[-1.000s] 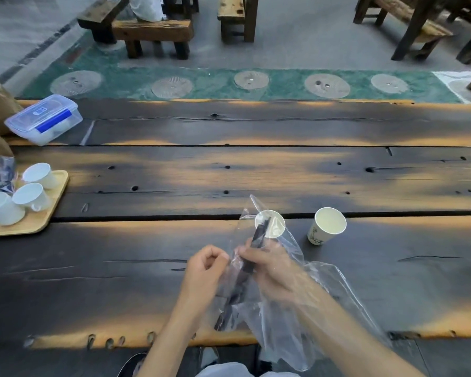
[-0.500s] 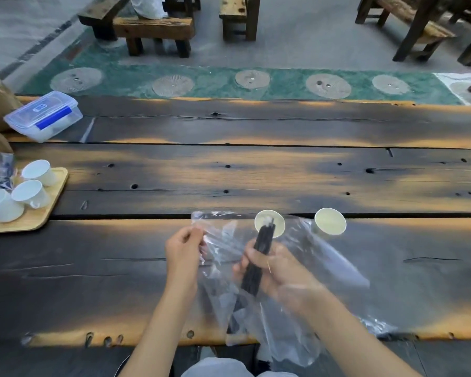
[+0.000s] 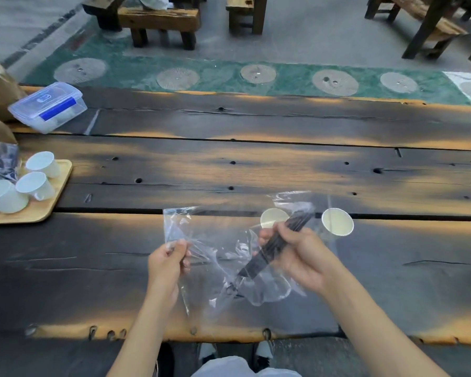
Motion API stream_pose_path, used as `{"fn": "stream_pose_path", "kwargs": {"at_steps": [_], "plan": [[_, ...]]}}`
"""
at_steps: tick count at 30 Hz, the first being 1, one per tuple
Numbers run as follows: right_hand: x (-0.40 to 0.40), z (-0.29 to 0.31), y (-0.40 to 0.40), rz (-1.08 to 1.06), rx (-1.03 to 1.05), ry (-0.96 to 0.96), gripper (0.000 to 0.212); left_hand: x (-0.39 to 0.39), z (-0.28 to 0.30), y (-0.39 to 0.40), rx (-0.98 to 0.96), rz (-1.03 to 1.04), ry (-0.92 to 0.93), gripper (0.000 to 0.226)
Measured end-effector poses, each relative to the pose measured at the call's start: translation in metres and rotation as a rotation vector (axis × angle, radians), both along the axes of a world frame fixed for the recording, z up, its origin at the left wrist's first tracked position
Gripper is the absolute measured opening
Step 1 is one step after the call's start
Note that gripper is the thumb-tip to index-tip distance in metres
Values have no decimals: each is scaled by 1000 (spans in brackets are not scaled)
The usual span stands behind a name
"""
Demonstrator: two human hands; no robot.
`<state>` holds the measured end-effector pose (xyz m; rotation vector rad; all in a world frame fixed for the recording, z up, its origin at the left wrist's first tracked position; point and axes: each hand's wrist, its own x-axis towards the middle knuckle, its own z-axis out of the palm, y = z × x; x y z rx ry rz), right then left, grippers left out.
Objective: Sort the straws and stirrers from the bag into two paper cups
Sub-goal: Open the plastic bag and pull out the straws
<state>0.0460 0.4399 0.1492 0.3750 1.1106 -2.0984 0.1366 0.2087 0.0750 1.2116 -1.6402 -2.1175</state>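
Clear plastic bag (image 3: 218,240) spread above plank table (image 3: 256,170), left hand (image 3: 167,261) pinching its corner; right hand (image 3: 297,254) clenched around dark straw-and-stirrer bundle (image 3: 275,246), long axis tilted up-right, tip between both empty paper cups (image 3: 337,221), just beyond the right hand.

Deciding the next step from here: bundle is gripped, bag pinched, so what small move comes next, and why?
Probably draw the dark bundle clear with the right hand while the left hand holds the bag: film drapes over its tip, and both paper cups look empty.
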Motion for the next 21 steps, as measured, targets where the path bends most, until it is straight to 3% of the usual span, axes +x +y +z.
{"fn": "stream_pose_path", "kwargs": {"at_steps": [2, 8, 14, 21], "plan": [[-7, -1, 0, -65, -50, -6, 18, 1, -6, -8, 10, 26, -9, 17], [-20, -13, -17, -209, -114, 13, 22, 2, -17, -10, 283, -11, -23, 14], [-41, -19, -17, -383, -133, 40, 27, 12, -50, -52, 358, 335, 40, 14], [-53, -40, -31, -419, -153, -9, 26, 32, -110, -80, 513, 605, -12, 13]]}}
